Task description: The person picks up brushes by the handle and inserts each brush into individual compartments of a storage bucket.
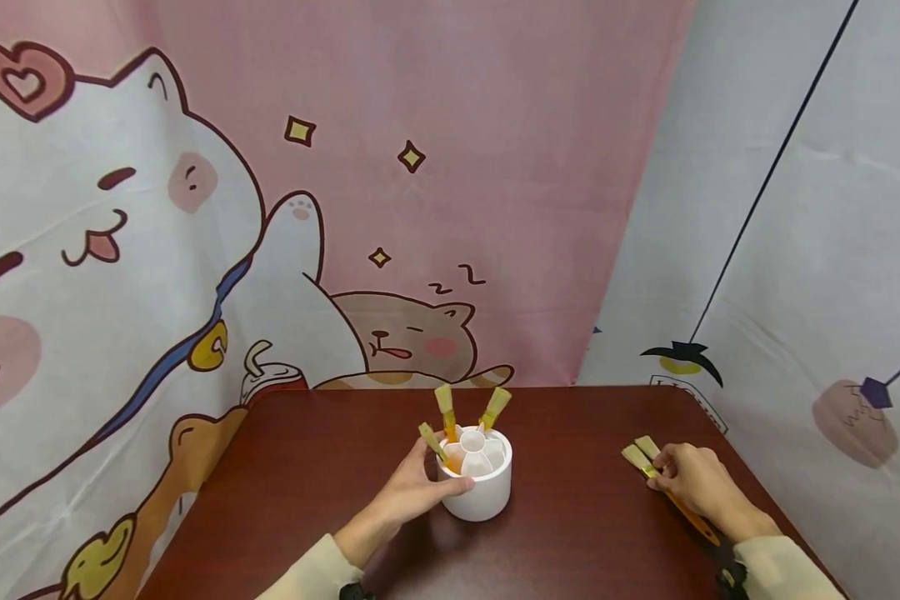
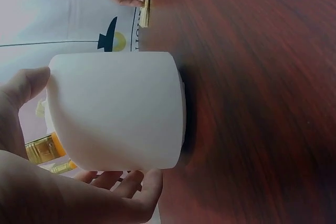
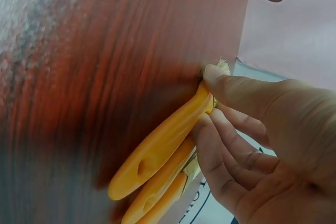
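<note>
Only in head view: holder compartments point(image 1: 497, 454)

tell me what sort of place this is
Probably a staged indoor workspace: a cartoon-cat cloth backdrop behind a wood-grain table and a white compartmented brush holder suggest it.

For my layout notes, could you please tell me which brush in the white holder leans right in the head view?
The rear-right brush in the white holder; the other two brushes lean left, nearer the left hand.
</note>
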`<state>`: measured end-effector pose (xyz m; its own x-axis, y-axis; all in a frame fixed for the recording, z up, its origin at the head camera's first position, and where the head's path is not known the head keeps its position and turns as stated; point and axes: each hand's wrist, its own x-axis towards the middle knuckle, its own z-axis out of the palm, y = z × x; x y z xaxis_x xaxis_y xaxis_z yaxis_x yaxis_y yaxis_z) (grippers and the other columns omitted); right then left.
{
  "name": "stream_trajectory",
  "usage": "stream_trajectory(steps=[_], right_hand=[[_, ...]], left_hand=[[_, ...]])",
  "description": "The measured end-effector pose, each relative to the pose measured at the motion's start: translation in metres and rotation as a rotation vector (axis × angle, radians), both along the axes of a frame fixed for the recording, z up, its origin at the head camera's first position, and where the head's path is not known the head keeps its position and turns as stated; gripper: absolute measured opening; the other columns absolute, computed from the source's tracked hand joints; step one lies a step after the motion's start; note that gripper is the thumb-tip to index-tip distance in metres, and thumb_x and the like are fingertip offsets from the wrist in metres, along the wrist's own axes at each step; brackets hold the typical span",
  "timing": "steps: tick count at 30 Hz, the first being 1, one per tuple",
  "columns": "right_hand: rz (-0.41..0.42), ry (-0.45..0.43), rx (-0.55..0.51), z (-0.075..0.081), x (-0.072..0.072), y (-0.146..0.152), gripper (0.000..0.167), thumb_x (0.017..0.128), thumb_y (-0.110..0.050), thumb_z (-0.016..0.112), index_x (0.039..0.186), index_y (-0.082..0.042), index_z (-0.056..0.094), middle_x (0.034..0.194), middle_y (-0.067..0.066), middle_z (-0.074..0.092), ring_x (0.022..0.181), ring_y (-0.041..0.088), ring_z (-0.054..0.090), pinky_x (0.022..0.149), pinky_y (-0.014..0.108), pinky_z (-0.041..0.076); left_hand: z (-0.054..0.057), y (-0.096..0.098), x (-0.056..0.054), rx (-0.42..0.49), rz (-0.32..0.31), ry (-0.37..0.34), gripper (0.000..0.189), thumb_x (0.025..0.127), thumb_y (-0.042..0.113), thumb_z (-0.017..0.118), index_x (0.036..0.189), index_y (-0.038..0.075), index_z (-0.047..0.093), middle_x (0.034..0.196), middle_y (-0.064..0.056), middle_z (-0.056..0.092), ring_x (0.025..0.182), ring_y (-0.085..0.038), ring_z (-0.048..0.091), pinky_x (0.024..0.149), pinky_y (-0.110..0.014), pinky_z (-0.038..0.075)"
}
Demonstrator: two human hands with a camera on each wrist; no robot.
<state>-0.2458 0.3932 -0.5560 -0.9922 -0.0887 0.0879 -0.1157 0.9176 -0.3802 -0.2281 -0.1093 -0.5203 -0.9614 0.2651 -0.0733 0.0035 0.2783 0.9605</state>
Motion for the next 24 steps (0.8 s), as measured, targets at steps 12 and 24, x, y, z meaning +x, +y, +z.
stream_trajectory(steps=[12,24], right_hand=[[0.0,0.009,0.0,-0.0024,-0.0031,-0.0001,0.036,0.088,-0.023,0.104,0.106,0.001,0.084,0.088,0.0,0.079,0.081,0.018,0.072,0.074,0.045,0.063],[-0.016,0.023,-0.031,-0.0018,-0.0008,-0.0073,0.035,0.086,-0.021,0.105,0.095,-0.007,0.074,0.083,-0.003,0.075,0.077,0.013,0.066,0.067,0.034,0.054]], left_hand=[[0.0002,-0.0011,-0.0025,0.018,-0.03,0.007,0.098,0.094,0.025,0.098,0.172,0.003,0.043,0.164,-0.022,0.064,0.146,-0.038,0.067,0.125,-0.065,0.053],[0.0001,0.0019,-0.003,-0.031,-0.013,0.037,0.103,0.092,0.037,0.1,0.171,0.005,0.044,0.161,-0.02,0.066,0.145,-0.036,0.067,0.123,-0.065,0.053]])
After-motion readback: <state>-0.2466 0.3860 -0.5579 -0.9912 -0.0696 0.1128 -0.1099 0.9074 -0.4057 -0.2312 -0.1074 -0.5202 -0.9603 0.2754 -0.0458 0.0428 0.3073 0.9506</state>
